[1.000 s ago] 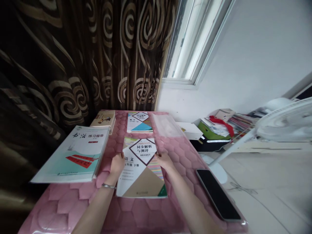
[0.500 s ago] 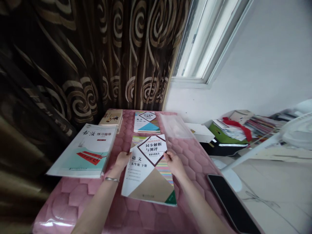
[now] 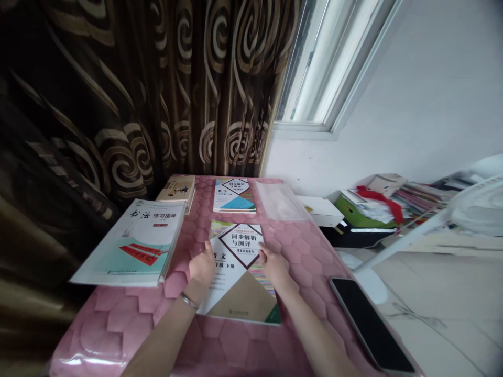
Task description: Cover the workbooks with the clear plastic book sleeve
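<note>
Your left hand (image 3: pixel 202 266) and right hand (image 3: pixel 275 268) hold the workbook (image 3: pixel 244 299) by its sides, fingers narrow, roughly midway between the table's (image 3: pixel 131 320) side edges. You're apparently straightening it (fingertips partly hidden); next calls for even pressure.

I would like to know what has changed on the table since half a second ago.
The middle book seems lower and flatter, its far edge slightly farther from the book behind. The left hand moved inward, covering more of the middle book; the right hand stayed at the opposite edge. Whether they grip is unclear. The book stack, phone and plastic sheet stayed in place.
</note>
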`<control>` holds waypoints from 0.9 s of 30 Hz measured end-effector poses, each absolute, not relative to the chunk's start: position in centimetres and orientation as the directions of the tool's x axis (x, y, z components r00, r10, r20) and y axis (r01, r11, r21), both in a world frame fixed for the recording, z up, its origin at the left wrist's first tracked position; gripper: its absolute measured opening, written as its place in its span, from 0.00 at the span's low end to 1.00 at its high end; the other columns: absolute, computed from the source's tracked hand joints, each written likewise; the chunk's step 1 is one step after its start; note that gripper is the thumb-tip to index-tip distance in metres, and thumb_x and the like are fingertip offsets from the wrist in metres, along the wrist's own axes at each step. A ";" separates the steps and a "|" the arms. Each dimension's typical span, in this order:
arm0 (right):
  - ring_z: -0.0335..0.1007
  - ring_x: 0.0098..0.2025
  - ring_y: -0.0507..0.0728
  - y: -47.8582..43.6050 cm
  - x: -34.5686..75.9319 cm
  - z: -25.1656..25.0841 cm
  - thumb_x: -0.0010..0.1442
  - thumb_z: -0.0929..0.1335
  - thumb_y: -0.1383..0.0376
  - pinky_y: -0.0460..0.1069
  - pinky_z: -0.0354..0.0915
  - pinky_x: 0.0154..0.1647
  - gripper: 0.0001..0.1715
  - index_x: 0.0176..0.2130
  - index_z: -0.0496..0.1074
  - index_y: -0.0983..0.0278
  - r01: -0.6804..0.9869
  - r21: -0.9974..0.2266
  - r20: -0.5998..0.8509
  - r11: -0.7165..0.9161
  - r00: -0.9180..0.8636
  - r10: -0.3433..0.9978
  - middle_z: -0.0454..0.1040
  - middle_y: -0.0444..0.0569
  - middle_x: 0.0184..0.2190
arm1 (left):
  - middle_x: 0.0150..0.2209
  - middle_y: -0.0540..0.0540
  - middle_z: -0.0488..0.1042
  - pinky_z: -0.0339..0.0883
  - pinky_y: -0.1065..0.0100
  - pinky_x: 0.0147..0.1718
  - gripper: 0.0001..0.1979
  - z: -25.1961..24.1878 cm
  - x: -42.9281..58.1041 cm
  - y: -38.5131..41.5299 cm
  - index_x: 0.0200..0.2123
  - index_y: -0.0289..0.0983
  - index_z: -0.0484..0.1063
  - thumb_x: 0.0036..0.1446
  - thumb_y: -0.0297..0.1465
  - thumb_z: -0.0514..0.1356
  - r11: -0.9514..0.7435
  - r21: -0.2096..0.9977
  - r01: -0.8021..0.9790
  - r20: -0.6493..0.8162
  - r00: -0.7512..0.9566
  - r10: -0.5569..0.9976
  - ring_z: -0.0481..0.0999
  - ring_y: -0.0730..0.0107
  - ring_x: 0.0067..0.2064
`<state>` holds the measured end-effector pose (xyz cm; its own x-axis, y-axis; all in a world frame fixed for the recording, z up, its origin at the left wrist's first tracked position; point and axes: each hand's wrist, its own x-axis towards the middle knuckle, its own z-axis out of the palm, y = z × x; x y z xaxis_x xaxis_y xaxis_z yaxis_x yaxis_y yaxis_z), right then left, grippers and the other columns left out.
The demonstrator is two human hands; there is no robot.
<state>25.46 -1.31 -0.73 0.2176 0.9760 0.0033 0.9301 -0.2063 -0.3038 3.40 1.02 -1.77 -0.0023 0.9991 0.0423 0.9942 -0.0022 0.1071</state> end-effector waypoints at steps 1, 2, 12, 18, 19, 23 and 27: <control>0.77 0.42 0.59 -1.4 25.4 -0.7 0.70 0.54 0.63 0.48 0.65 0.38 0.26 0.62 0.65 0.62 0.936 -0.292 0.000 -0.197 0.206 0.979 0.80 0.55 0.39 | 0.48 0.27 0.73 0.72 0.57 0.40 0.28 -1.7 3.3 0.9 0.64 0.29 0.59 0.60 0.22 0.45 -0.042 0.056 0.998 0.088 0.037 0.995 0.78 0.54 0.43; 0.77 0.43 0.59 -1.4 25.3 -0.6 0.69 0.54 0.63 0.48 0.65 0.37 0.26 0.62 0.65 0.62 0.940 -0.283 0.001 -0.190 0.198 0.980 0.80 0.55 0.39 | 0.53 0.27 0.70 0.70 0.54 0.45 0.28 -1.6 3.1 0.8 0.64 0.32 0.60 0.60 0.23 0.45 -0.083 0.027 0.996 0.133 0.079 0.988 0.76 0.52 0.48; 0.77 0.41 0.61 -1.7 24.4 -0.7 0.68 0.55 0.66 0.49 0.66 0.34 0.27 0.63 0.62 0.60 0.957 -0.202 -0.001 -0.208 0.212 0.977 0.78 0.58 0.42 | 0.68 0.42 0.55 0.42 0.41 0.64 0.28 -2.0 1.3 1.3 0.67 0.38 0.52 0.65 0.35 0.42 -0.133 0.115 0.984 0.077 0.125 0.989 0.48 0.53 0.69; 0.78 0.41 0.60 -1.7 24.4 -0.9 0.68 0.55 0.65 0.49 0.68 0.36 0.27 0.62 0.63 0.59 0.959 -0.187 0.012 -0.212 0.218 0.976 0.78 0.58 0.42 | 0.70 0.44 0.47 0.33 0.49 0.67 0.28 -1.0 4.7 -0.8 0.67 0.38 0.54 0.64 0.27 0.42 -0.430 0.044 0.902 0.145 0.420 0.896 0.43 0.61 0.71; 0.78 0.41 0.60 -1.7 24.4 -0.8 0.68 0.55 0.65 0.49 0.68 0.36 0.27 0.62 0.64 0.59 0.959 -0.191 0.013 -0.210 0.217 0.976 0.78 0.58 0.43 | 0.70 0.46 0.47 0.35 0.51 0.67 0.28 -1.0 5.4 -1.3 0.67 0.40 0.53 0.65 0.30 0.43 -0.528 0.073 0.846 0.124 0.517 0.847 0.43 0.63 0.71; 0.77 0.43 0.60 -1.8 24.3 -0.5 0.69 0.53 0.65 0.49 0.68 0.37 0.27 0.63 0.63 0.60 0.961 -0.204 0.013 -0.189 0.195 0.981 0.78 0.57 0.45 | 0.70 0.42 0.43 0.36 0.47 0.66 0.35 -1.9 6.5 -2.3 0.68 0.38 0.49 0.63 0.47 0.47 -0.489 0.159 0.857 0.018 0.493 0.870 0.42 0.54 0.71; 0.77 0.42 0.59 -1.9 24.5 -0.8 0.69 0.53 0.66 0.49 0.68 0.37 0.28 0.64 0.61 0.59 0.964 -0.179 -0.008 -0.195 0.197 0.980 0.76 0.57 0.48 | 0.70 0.35 0.41 0.40 0.52 0.67 0.37 -2.8 5.0 -1.9 0.68 0.28 0.47 0.63 0.46 0.45 -0.263 0.132 0.956 0.034 0.261 0.965 0.42 0.54 0.70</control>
<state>24.50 -1.88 -0.83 0.1970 0.9804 -0.0081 0.9642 -0.1953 -0.1793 5.04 -1.85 -2.83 0.2607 0.9648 0.0341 0.9558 -0.2629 0.1316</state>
